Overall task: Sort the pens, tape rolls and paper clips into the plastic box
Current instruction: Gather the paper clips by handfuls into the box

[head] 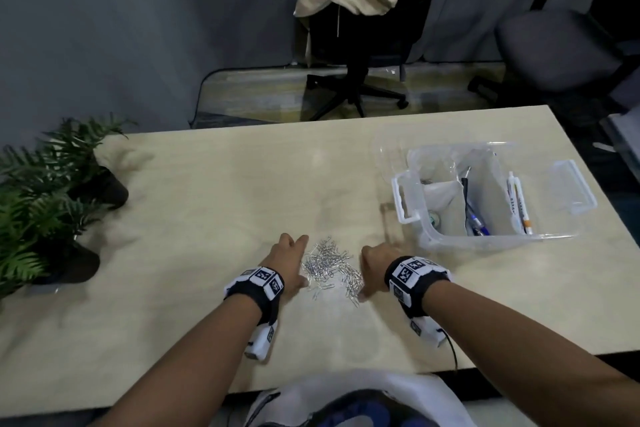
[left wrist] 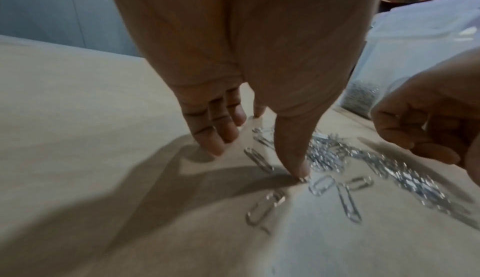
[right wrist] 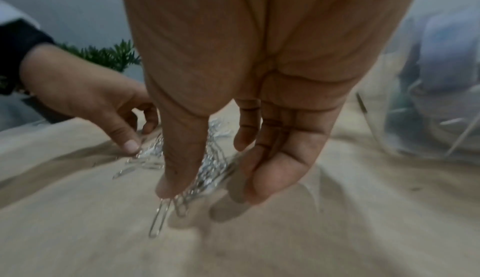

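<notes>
Both forearms reach over the near bench [head: 173, 322] edge in the head view. Left hand [head: 289, 262] and right hand [head: 375, 262] flank the paper clips [head: 330, 262], fingers spread and down, one on each side of the heap. Beyond and right of the heap stands the plastic box [head: 485, 239], nearer the right hand, pens [head: 517, 204] already inside.

Left wrist view: left thumb tip presses a stray clip, fingers relaxed, pinching nothing.

Right wrist view: right grip half cupped, thumb and fingers raking clips together; no firm pinch evident.
</notes>
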